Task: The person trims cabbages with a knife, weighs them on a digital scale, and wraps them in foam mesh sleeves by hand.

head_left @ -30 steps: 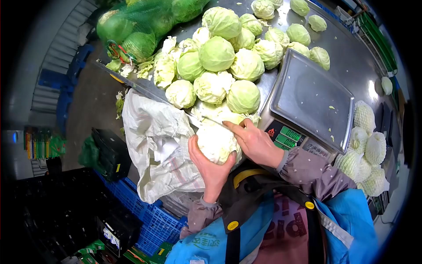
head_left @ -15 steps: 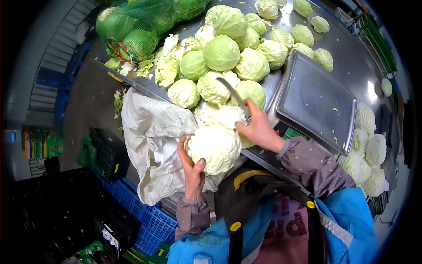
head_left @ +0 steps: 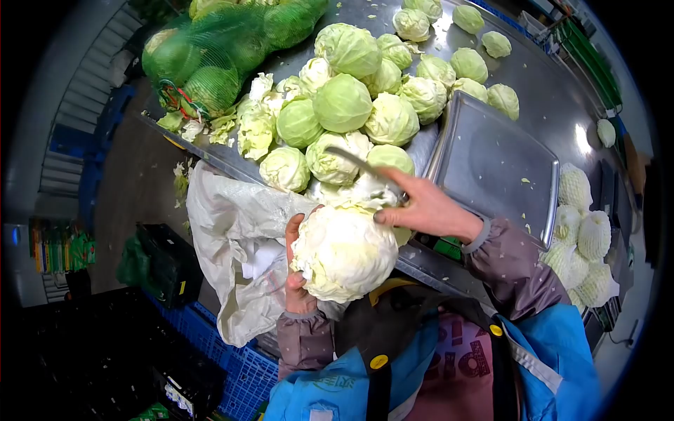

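Note:
A large pale cabbage (head_left: pixel 345 254) is held close to my body at the table's near edge. My left hand (head_left: pixel 298 270) wraps round its left side, fingers partly hidden behind it. In my right hand (head_left: pixel 425 205) is a curved knife (head_left: pixel 351 158), its blade pointing up and left over the pile. The right thumb touches the top right of the held cabbage. Just beyond lies a heap of green cabbages (head_left: pixel 342 103), with loose pale leaves (head_left: pixel 256 131) at its left side.
A scale (head_left: pixel 495 165) stands right of the heap. Net-wrapped cabbages (head_left: pixel 583 238) lie farther right. At the back left is a green mesh sack (head_left: pixel 217 63) of cabbages. A white sack (head_left: pixel 239 210) hangs at the left edge, above blue crates (head_left: pixel 242 379).
The held cabbage looks larger and sits nearer my body. The knife, first lying across its top, has swung up and away. My left hand has shifted to the cabbage's left side.

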